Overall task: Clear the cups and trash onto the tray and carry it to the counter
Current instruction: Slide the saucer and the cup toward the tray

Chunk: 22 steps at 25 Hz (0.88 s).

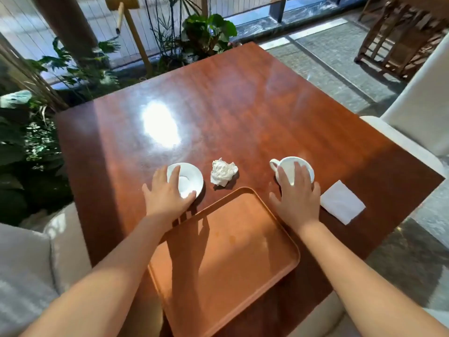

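Observation:
An orange tray (226, 259) lies bare on the wooden table (218, 105) right in front of me. Beyond its far left corner sits a white saucer (190, 177); my left hand (167, 193) rests on its near left edge, fingers spread, thumb at the rim. A crumpled white tissue (223, 171) lies between the saucer and a white cup (289, 166) with its handle pointing left. My right hand (297, 193) lies over the cup's near side, fingers spread across its top. A flat folded white napkin (342, 205) sits to the right of that hand.
White cushioned seats stand at the left (36, 263) and at the right (418, 122) of the table. Green plants (206, 32) grow beyond the far edge. A wooden chair (401, 37) stands on the grey stone floor at the far right.

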Motion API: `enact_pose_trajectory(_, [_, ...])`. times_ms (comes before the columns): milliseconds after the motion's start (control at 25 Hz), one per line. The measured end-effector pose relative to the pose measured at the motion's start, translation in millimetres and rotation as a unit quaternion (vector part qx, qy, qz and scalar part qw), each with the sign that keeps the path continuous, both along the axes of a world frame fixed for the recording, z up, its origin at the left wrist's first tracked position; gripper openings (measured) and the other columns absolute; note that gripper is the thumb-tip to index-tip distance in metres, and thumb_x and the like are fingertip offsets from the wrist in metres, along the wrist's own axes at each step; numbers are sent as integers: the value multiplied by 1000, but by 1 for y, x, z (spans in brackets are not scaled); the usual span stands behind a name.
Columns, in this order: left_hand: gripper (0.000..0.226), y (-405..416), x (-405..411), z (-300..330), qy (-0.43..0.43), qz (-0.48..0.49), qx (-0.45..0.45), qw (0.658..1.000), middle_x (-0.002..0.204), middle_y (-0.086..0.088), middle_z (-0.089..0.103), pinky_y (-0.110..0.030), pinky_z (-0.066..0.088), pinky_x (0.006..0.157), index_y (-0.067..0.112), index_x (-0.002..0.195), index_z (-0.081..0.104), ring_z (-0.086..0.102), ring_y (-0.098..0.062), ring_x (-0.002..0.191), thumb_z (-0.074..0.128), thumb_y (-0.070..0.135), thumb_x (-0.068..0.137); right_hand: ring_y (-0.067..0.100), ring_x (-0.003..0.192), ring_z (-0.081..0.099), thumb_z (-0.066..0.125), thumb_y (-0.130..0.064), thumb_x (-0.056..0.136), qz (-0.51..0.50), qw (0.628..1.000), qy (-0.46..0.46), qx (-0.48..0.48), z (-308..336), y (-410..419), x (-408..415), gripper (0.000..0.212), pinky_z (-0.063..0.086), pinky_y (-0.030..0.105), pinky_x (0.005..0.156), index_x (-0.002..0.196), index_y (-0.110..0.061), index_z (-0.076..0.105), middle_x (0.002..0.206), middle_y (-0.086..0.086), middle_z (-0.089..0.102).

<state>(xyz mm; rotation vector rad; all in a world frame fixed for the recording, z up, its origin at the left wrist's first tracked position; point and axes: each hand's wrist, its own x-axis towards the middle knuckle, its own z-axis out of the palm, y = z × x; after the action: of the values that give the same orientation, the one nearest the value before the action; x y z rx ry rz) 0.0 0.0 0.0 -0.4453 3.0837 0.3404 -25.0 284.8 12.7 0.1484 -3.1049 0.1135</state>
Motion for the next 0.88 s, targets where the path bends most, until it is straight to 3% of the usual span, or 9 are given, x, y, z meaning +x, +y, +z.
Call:
enact_pose_trajectory(200, [98,-4,-35,-21,-113,11,27,993,158,-3,0,-71,19,102,39,146,3,-1,-29,144,52,75,68,37,144,9,50,-58,83,-13,999,-41,25,-9,17,-42,80,32,64,100,147,-29,14,158,15,8])
enact_pose_trajectory(360, [112,-6,-47,-34,-187,0,29,982,158,-5,-8,-73,23,99,41,145,-4,-8,-32,143,61,75,61,37,139,17,58,-49,79,-40,991,-124,-31,-12,25,-60,79,42,55,95,146,-31,18,153,13,17])
enact_pose_trajectory(520, [111,-7,-52,-34,-179,18,27,983,154,-11,4,-69,29,98,43,144,0,0,-33,140,69,66,61,36,119,37,69,-43,70,-58,988,-133,-61,-4,21,-71,79,46,41,88,138,-27,33,134,13,37])
enact_pose_trajectory(720, [107,-7,-48,-30,-148,34,49,987,148,-11,12,-67,29,97,45,143,6,7,-34,136,71,62,61,36,117,39,73,-44,66,-54,987,-123,-85,2,16,-65,77,46,41,86,132,-25,39,129,14,40])
enact_pose_trajectory(880, [106,5,-22,-5,-101,23,89,991,148,-6,7,-62,30,98,47,142,6,3,-29,135,71,61,59,36,117,40,73,-41,65,1,987,-63,-148,22,-1,-48,70,47,44,83,127,-28,43,128,12,43])
